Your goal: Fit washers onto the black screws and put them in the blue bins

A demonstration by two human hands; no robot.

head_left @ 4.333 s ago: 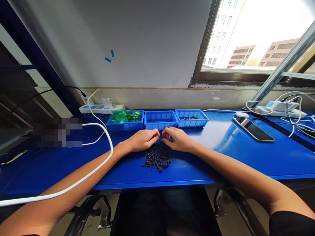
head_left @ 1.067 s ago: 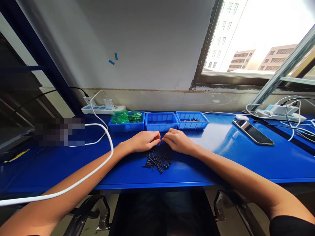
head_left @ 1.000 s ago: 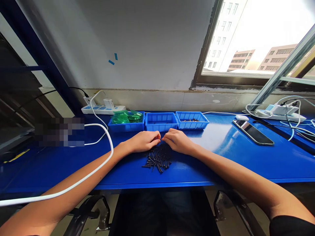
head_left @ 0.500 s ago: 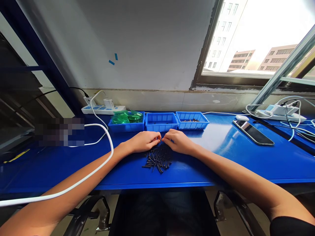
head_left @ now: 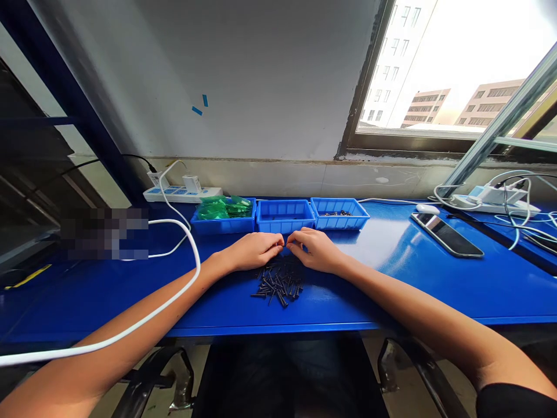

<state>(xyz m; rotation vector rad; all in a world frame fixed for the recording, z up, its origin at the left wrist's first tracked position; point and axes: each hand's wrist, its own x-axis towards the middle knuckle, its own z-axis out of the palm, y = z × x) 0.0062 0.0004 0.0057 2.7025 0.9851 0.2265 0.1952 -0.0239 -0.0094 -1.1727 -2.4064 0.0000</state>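
Observation:
Fingertip to fingertip, my left hand (head_left: 256, 251) and my right hand (head_left: 317, 251) meet above the far side of a pile of dark screws (head_left: 281, 287). Both hands are closed in a pinch. Whatever lies between the fingertips is too small to make out. The screws are spread loosely on the blue table (head_left: 335, 307). Just beyond my knuckles stands the middle blue bin (head_left: 286, 225), with a few small dark things barely visible at its bottom.
The left blue bin (head_left: 224, 227) holds green plastic bags (head_left: 217, 208); the right blue bin (head_left: 342, 223) holds small metal parts. A phone (head_left: 448, 235) lies at right. A white cable (head_left: 196, 255) crosses before my left forearm. Power strips (head_left: 209, 194) stand along the wall.
My right fingertips have shifted slightly, staying close to the left ones. The screw pile and bins look the same.

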